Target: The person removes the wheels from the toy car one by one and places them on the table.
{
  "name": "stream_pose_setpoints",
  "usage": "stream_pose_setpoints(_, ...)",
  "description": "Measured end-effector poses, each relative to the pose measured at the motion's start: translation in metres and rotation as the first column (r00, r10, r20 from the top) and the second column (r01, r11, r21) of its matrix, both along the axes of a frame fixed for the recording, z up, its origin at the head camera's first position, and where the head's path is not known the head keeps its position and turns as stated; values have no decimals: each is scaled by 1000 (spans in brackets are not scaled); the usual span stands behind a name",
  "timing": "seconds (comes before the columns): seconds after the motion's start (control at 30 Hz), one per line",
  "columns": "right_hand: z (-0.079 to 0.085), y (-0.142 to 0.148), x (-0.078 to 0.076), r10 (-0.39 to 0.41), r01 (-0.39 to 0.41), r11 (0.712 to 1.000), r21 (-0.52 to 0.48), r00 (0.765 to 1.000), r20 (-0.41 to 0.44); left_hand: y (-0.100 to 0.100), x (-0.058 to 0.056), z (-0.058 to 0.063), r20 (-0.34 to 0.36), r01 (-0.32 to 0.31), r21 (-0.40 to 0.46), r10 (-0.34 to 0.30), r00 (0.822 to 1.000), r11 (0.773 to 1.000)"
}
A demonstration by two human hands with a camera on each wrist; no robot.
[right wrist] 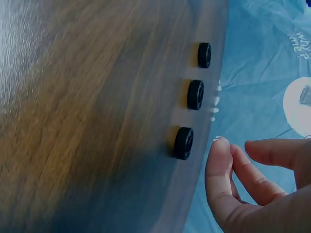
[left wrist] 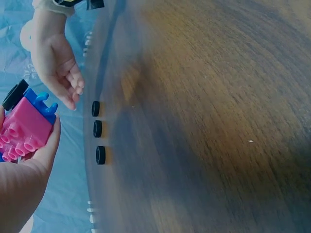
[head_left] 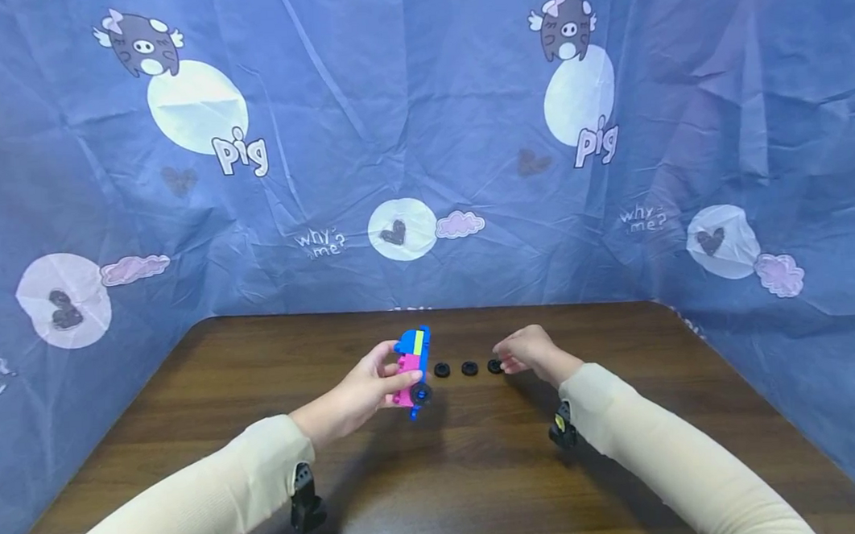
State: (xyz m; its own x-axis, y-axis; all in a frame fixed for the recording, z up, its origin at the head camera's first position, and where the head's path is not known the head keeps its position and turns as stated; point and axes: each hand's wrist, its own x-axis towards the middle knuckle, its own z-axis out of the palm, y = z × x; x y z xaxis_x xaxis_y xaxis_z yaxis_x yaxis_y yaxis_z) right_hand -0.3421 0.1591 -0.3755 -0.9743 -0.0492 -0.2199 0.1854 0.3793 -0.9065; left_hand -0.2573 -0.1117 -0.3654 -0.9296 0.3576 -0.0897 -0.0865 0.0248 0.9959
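Note:
My left hand (head_left: 354, 393) grips a toy block car (head_left: 408, 366), pink and blue with a yellow-green stripe, tilted up above the table. A black wheel (head_left: 420, 393) is fitted at its lower end. In the left wrist view, round studs line the pink body (left wrist: 30, 121), and a blue piece (left wrist: 41, 103) with hooked ends sticks out. Three loose black wheels (right wrist: 196, 94) lie in a row on the table. My right hand (head_left: 532, 350) hovers by the rightmost wheel (right wrist: 183, 143), fingers loosely bent and apart from it, with nothing between thumb and fingers.
The brown wooden table (head_left: 482, 474) runs back to a blue printed cloth (head_left: 407, 155) hanging behind and at both sides. Black cameras are strapped at the left wrist (head_left: 306, 499) and the right wrist (head_left: 562, 428), below pale sleeves.

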Motion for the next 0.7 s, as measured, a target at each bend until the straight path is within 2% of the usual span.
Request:
stream_pose_setpoints(0.23, 5, -8, 6, 43, -44, 998, -47, 999, -7, 4, -4, -1, -38, -47, -66, 45, 998, 997)
stream_pose_setpoints(0.43, 9, -14, 17, 120, -118, 987, -110, 993, 9, 10, -7, -3, -166, -82, -128, 60, 984, 988)
stream_pose_setpoints(0.53, 10, -16, 26, 161, -156, 976, -151, 987, 24, 12, -8, -5, -209, -107, -169, 71, 975, 980)
stream_pose_setpoints(0.7, 14, -20, 41, 225, -221, 959, -178, 974, -1, 13, -11, -5, -190, -113, -154, 83, 978, 982)
